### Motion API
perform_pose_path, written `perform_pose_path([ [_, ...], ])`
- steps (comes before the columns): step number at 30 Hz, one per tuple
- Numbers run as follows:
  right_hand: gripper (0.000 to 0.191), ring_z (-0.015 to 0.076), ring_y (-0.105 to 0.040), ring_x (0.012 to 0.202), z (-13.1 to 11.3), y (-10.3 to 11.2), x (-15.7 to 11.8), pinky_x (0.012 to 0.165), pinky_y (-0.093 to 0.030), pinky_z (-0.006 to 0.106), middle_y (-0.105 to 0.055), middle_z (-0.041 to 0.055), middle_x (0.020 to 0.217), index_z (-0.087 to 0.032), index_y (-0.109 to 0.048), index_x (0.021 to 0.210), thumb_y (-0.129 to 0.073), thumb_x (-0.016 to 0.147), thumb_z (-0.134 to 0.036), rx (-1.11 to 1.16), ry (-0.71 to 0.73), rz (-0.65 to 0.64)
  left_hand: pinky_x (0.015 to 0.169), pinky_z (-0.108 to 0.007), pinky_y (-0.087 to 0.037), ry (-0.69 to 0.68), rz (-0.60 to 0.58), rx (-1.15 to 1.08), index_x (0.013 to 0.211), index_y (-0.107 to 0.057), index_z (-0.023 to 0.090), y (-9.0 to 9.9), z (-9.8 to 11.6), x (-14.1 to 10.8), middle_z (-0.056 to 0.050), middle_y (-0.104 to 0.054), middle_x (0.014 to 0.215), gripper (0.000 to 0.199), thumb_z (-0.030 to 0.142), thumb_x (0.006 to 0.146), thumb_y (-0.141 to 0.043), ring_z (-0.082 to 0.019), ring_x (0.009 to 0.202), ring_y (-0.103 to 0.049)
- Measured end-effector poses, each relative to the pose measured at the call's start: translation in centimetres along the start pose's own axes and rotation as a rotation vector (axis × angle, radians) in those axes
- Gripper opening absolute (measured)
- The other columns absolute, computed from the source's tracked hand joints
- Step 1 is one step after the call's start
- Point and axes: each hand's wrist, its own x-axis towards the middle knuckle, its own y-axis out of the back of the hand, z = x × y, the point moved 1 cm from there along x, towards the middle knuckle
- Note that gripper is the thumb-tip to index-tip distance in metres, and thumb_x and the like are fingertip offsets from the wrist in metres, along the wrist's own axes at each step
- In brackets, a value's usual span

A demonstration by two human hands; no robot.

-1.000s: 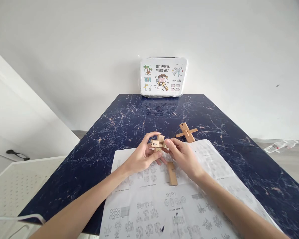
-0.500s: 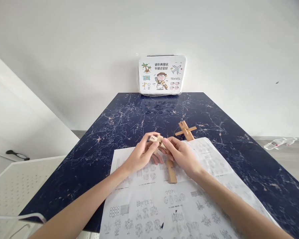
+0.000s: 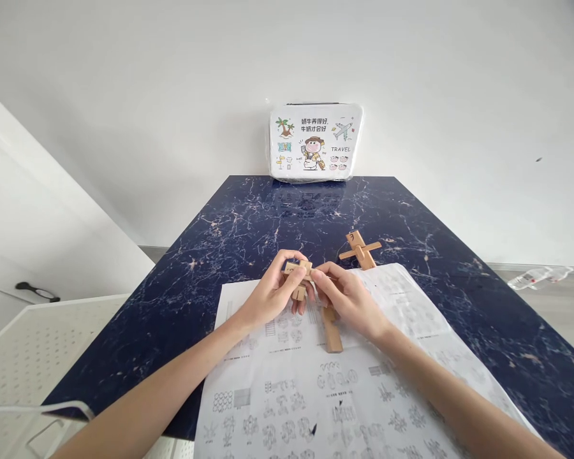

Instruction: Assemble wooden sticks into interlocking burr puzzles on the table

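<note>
My left hand (image 3: 272, 290) is closed around a small cluster of wooden puzzle pieces (image 3: 298, 293), one marked with a 3. Close against its right side, the fingers of my right hand (image 3: 347, 296) are pinched at the cluster's edge; whether they grip a piece of it is partly hidden. Below my right hand, a notched wooden block (image 3: 333, 335) lies on a printed instruction sheet (image 3: 277, 370). Farther back, a cross-shaped pair of wooden pieces (image 3: 362, 250), also numbered, rests at the sheet's top edge.
A dark blue marbled table (image 3: 249, 223) carries the sheet. At its far end a white cartoon-printed case (image 3: 316, 143) leans against the wall. A perforated white surface (image 3: 76, 338) with a white cable (image 3: 43, 408) is at left. Plastic bottles (image 3: 538, 277) lie on the floor at right.
The held cluster has turned slightly in my left hand, so a piece's lower end now shows beneath it. The view has shifted a little; the loose pieces stay put.
</note>
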Motion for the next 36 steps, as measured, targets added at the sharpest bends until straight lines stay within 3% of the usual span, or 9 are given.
perform_pose_path([
  [8,0.053,0.015,-0.044,0.059,0.5,0.3,0.4,0.055,-0.037,0.031,-0.051,-0.0026,0.066,-0.024,-0.061,0.083,-0.055,0.097,-0.074,-0.019,-0.074,0.048,0.057,-0.027,-0.051,0.081,-0.053,-0.049,0.128,-0.042,0.023,0.2,-0.3,0.1,0.004,-0.066,0.076,0.047,0.044,0.099,-0.073,-0.013,0.058,-0.065],
  [11,0.051,0.0161,-0.05,0.062,0.8,0.9,0.6,0.056,-0.039,0.031,-0.059,0.0,0.073,-0.023,-0.063,0.092,-0.057,0.097,-0.074,-0.114,-0.045,0.118,0.06,-0.03,-0.055,0.124,0.028,-0.115,0.132,-0.044,0.022,0.5,-0.3,0.3,0.0,-0.07,0.086,0.051,0.039,0.096,-0.077,-0.014,0.06,-0.068],
  [14,0.05,0.0151,-0.047,0.057,1.0,1.8,0.7,0.053,-0.033,0.031,-0.057,-0.0007,0.065,-0.024,-0.057,0.078,-0.06,0.097,-0.07,-0.329,0.007,0.141,0.064,-0.032,-0.058,0.142,0.148,-0.159,0.135,-0.047,0.02,1.0,-0.4,0.6,-0.006,-0.073,0.1,0.053,0.041,0.096,-0.077,-0.016,0.066,-0.071],
  [19,0.037,0.0119,-0.038,0.045,1.0,2.6,0.4,0.054,-0.028,0.03,-0.047,-0.0083,0.047,-0.025,-0.061,0.079,-0.076,0.088,-0.059,-0.583,0.135,-0.227,0.071,-0.035,-0.059,0.144,0.241,-0.211,0.139,-0.046,0.017,1.4,-0.8,0.8,-0.009,-0.074,0.106,0.058,0.041,0.096,-0.077,-0.016,0.07,-0.072],
  [22,0.032,0.0112,-0.04,0.045,0.8,2.4,0.0,0.056,-0.029,0.03,-0.053,-0.0103,0.049,-0.027,-0.064,0.087,-0.085,0.08,-0.049,-0.609,0.144,-0.327,0.074,-0.036,-0.059,0.148,0.236,-0.247,0.142,-0.044,0.018,1.3,-0.9,0.8,-0.009,-0.074,0.106,0.067,0.032,0.09,-0.083,-0.016,0.073,-0.072],
  [26,0.012,0.011,-0.042,0.049,0.7,2.0,-0.2,0.058,-0.033,0.029,-0.054,-0.0106,0.053,-0.026,-0.064,0.089,-0.072,0.082,-0.023,-0.544,0.111,-0.333,0.075,-0.037,-0.06,0.128,0.209,-0.237,0.144,-0.039,0.019,1.0,-0.8,0.8,-0.009,-0.074,0.111,0.075,0.025,0.086,-0.086,-0.017,0.074,-0.074],
  [28,0.009,0.0113,-0.042,0.05,0.6,1.8,-0.2,0.056,-0.034,0.028,-0.053,-0.0101,0.055,-0.026,-0.064,0.092,-0.067,0.085,-0.021,-0.443,0.072,-0.333,0.072,-0.036,-0.061,0.123,0.209,-0.208,0.144,-0.038,0.021,0.9,-0.8,0.8,-0.008,-0.075,0.111,0.074,0.026,0.087,-0.085,-0.017,0.073,-0.074],
  [30,0.008,0.0117,-0.042,0.05,0.5,1.8,0.1,0.053,-0.034,0.028,-0.055,-0.0085,0.059,-0.026,-0.065,0.098,-0.066,0.092,-0.031,-0.288,0.011,-0.331,0.069,-0.034,-0.061,0.116,0.225,-0.168,0.142,-0.039,0.023,0.8,-0.8,0.9,-0.006,-0.075,0.108,0.072,0.027,0.087,-0.085,-0.016,0.073,-0.074],
  [36,0.04,0.0144,-0.055,0.061,1.0,2.1,0.9,0.054,-0.042,0.029,-0.069,0.0007,0.085,-0.027,-0.066,0.118,-0.066,0.097,-0.061,0.205,-0.122,-0.166,0.063,-0.028,-0.059,0.085,0.302,-0.092,0.139,-0.044,0.025,1.0,-0.6,0.9,-0.005,-0.075,0.107,0.07,0.032,0.084,-0.088,-0.016,0.073,-0.073],
])
